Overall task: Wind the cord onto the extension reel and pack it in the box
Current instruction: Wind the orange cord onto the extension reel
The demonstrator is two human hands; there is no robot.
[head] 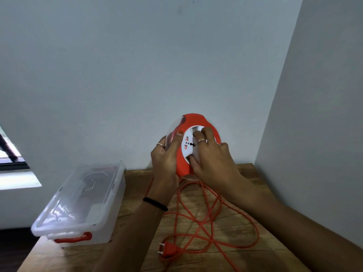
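Both of your hands hold the extension reel (193, 146) upright above the bench (245, 258). Nearest you, loose cord (214, 228) lies with its plug (168, 249); your left hand (167, 156) grips the rim, your right hand (211, 154) curls on the white hub; the box (82, 201) sits left.

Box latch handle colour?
Red-orange handle on the clear box, head view.
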